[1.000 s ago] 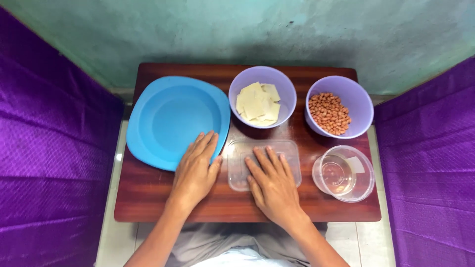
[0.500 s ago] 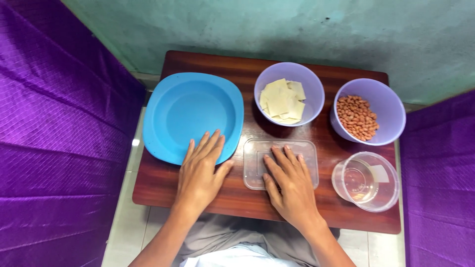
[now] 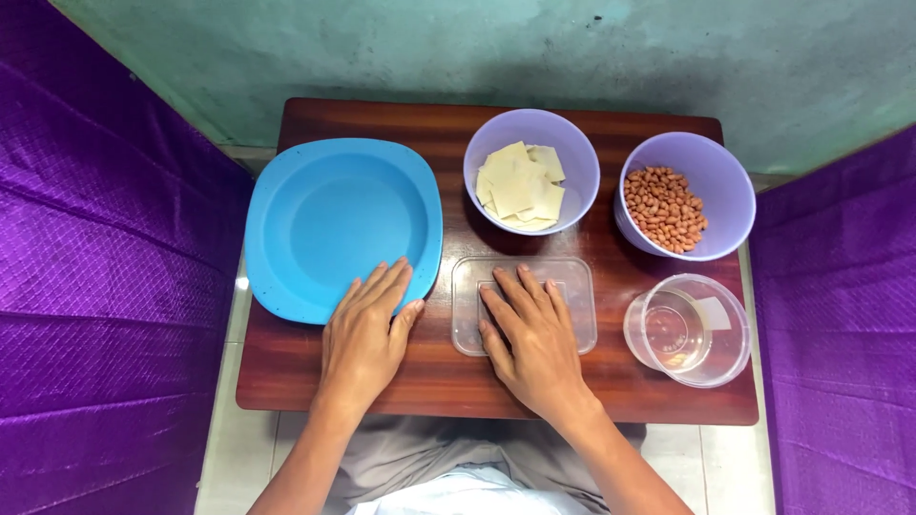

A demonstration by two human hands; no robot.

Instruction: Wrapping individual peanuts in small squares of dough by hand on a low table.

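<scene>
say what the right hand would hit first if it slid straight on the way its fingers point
Probably the far wall of the clear tray under the right hand, then the bowl of pale sheets beyond it.

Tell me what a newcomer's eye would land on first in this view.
The big blue plate at the table's left stands out first, with the left hand lying flat on its near rim. Next, the right hand rests flat on a clear rectangular lid at the middle. Behind sit two lilac bowls, one of pale sheets, one of peanuts.
</scene>
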